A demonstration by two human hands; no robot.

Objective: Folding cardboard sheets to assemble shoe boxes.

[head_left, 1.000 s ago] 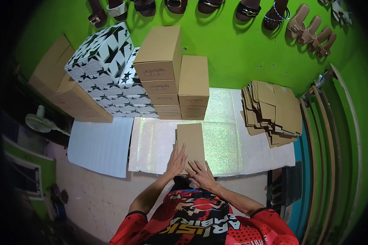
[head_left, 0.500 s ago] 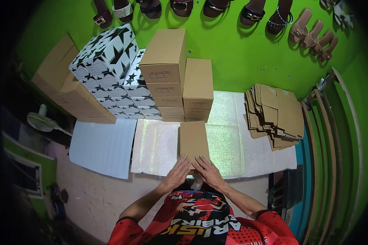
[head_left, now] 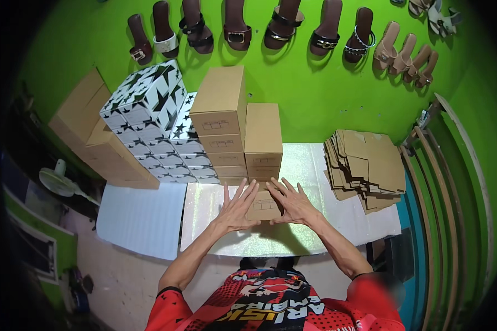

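Note:
A closed brown cardboard box [head_left: 264, 206] lies on the shimmery white table cover [head_left: 309, 231], right in front of the brown box stacks. My left hand [head_left: 238, 207] is at its left side, fingers stretched and spread. At its right side is my right hand [head_left: 294, 205], spread likewise, with the thumb near the box's front. Both hands seem to touch the box, but neither is wrapped round it. My fingers partly hide its top. Behind it rise a taller brown box stack [head_left: 218, 91] and a shorter brown box stack [head_left: 263, 129].
White boxes with black stars [head_left: 146, 96] are stacked at the left, beside an open carton [head_left: 107, 149]. Flat folded cardboard [head_left: 370, 165] is piled at the right. A pale blue foam sheet [head_left: 141, 215] hangs over the left edge. Sandals [head_left: 237, 33] line the green wall.
The box has moved away from me, toward the stacks, and its front face now shows. Both hands have gone forward with it and their fingers have spread. The view has tilted up.

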